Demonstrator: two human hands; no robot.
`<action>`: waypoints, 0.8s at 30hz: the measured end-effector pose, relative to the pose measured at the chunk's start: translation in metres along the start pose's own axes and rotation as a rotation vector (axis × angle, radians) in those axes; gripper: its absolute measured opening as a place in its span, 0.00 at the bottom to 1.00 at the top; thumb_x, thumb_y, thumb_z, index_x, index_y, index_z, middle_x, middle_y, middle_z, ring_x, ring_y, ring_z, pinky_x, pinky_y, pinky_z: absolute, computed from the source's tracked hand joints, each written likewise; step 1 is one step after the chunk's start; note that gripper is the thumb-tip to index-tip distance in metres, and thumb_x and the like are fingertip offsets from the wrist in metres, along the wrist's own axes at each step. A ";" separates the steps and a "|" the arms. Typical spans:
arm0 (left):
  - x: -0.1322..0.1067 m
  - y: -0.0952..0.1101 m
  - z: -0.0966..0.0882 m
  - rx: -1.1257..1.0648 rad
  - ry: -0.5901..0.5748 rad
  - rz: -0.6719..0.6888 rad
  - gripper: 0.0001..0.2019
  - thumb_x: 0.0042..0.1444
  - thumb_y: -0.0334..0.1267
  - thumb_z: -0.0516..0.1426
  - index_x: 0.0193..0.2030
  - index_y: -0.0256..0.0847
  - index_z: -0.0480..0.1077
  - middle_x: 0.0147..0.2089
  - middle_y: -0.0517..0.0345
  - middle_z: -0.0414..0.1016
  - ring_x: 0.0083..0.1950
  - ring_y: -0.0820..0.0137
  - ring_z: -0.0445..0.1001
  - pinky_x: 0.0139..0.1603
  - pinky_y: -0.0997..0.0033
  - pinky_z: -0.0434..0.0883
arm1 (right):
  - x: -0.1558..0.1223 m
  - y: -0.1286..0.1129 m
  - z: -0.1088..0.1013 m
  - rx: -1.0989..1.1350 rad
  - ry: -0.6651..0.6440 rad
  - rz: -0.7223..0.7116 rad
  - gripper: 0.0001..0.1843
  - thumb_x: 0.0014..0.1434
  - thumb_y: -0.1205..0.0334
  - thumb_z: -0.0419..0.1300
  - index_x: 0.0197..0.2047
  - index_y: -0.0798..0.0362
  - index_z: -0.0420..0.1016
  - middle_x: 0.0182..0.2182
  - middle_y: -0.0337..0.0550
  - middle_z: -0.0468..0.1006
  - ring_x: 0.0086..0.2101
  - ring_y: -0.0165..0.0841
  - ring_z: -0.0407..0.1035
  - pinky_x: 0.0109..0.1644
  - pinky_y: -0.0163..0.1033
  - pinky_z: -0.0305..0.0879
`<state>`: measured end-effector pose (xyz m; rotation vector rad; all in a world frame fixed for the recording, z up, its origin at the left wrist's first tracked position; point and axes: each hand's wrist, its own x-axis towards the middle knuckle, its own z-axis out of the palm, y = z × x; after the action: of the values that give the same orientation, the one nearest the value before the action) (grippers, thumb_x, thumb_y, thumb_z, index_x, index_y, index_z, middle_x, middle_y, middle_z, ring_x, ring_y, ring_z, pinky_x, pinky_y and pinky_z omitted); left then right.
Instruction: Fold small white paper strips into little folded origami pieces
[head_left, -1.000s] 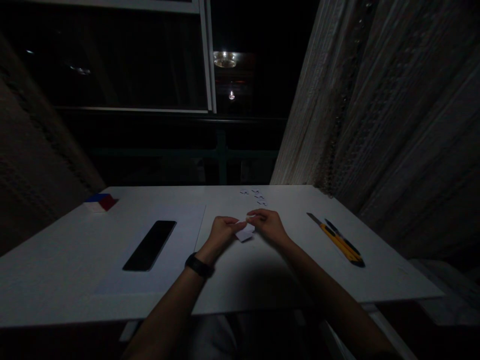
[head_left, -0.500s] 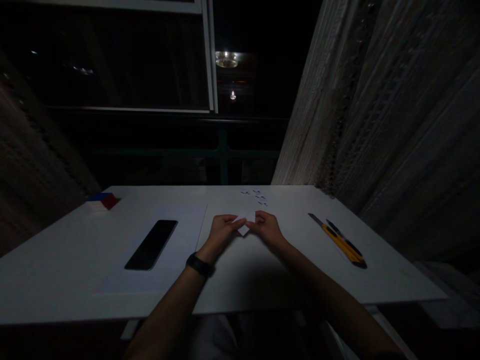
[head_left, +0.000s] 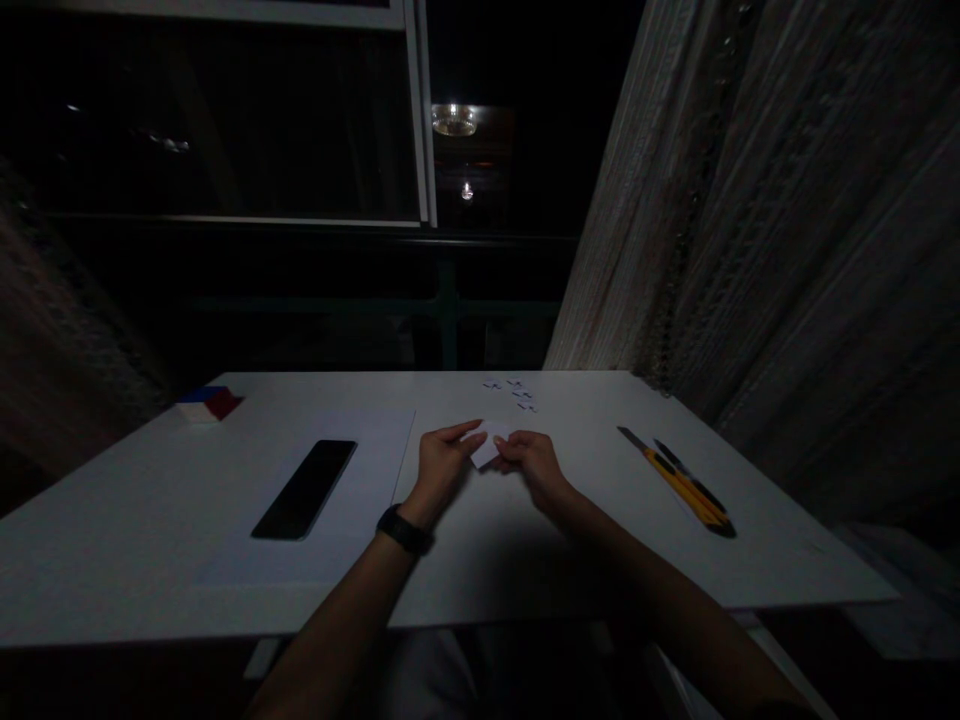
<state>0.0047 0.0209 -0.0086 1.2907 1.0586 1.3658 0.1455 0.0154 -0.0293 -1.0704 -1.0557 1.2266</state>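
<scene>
A small white piece of paper (head_left: 486, 449) is held up between my two hands above the table, one corner pointing down toward me. My left hand (head_left: 444, 462), with a dark watch (head_left: 405, 528) on its wrist, pinches the paper's left edge. On the other side, my right hand (head_left: 534, 461) grips it with thumb and bent fingers. Fold lines on the paper are too dim to make out. Beyond the hands lie several small white paper pieces with dark marks (head_left: 522, 396).
A black phone (head_left: 305, 490) rests on a large white sheet (head_left: 375, 470) at the left. To the right are a yellow utility knife (head_left: 686, 490), its blade out, and a dark pen (head_left: 686, 470). A coloured cube (head_left: 210, 403) sits at the white table's (head_left: 600, 410) far left.
Both thumbs have moved apart on the paper, and my right hand has shifted slightly down. The paper has turned a little between the fingers. Things on the table stay put.
</scene>
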 end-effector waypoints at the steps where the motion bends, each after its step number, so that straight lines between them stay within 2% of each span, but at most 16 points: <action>1: 0.000 0.000 0.000 0.026 0.016 0.019 0.20 0.38 0.39 0.64 0.40 0.32 0.75 0.33 0.49 0.78 0.33 0.66 0.74 0.36 0.70 0.69 | -0.001 0.000 0.001 0.011 -0.005 0.012 0.19 0.37 0.51 0.67 0.17 0.57 0.65 0.15 0.42 0.73 0.17 0.27 0.65 0.22 0.32 0.58; 5: 0.001 -0.001 0.000 0.106 0.020 0.060 0.17 0.41 0.40 0.63 0.39 0.33 0.75 0.36 0.47 0.78 0.36 0.64 0.74 0.37 0.69 0.70 | -0.003 0.001 0.002 0.042 -0.037 0.047 0.18 0.38 0.52 0.67 0.18 0.57 0.66 0.17 0.44 0.75 0.18 0.29 0.68 0.23 0.32 0.60; 9: 0.002 -0.003 -0.001 0.126 -0.012 0.097 0.16 0.43 0.40 0.62 0.38 0.34 0.75 0.38 0.47 0.77 0.38 0.64 0.75 0.40 0.68 0.69 | -0.004 0.002 0.001 0.033 -0.020 0.023 0.18 0.39 0.51 0.66 0.18 0.57 0.67 0.16 0.45 0.75 0.18 0.29 0.67 0.23 0.32 0.60; 16: 0.002 -0.002 0.000 0.150 0.004 0.088 0.17 0.42 0.40 0.62 0.39 0.34 0.75 0.37 0.47 0.77 0.38 0.64 0.74 0.41 0.67 0.69 | -0.005 0.000 0.003 0.016 0.004 -0.006 0.18 0.40 0.49 0.65 0.19 0.57 0.68 0.16 0.45 0.75 0.19 0.30 0.68 0.23 0.33 0.60; 21: 0.001 -0.001 0.001 0.127 0.084 0.084 0.20 0.41 0.42 0.62 0.41 0.35 0.74 0.35 0.49 0.78 0.36 0.65 0.74 0.38 0.69 0.69 | -0.006 0.001 0.006 0.027 0.061 -0.043 0.18 0.42 0.49 0.64 0.19 0.57 0.68 0.17 0.44 0.74 0.19 0.30 0.68 0.23 0.32 0.59; 24: 0.000 -0.002 0.001 0.089 0.114 0.099 0.18 0.42 0.42 0.62 0.39 0.35 0.75 0.37 0.48 0.77 0.38 0.64 0.74 0.40 0.68 0.68 | -0.007 0.002 0.007 0.059 0.079 -0.035 0.18 0.43 0.49 0.63 0.21 0.57 0.69 0.18 0.45 0.75 0.21 0.31 0.69 0.24 0.33 0.61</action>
<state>0.0063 0.0212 -0.0101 1.3587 1.1576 1.4963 0.1375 0.0093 -0.0303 -1.0421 -0.9685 1.1715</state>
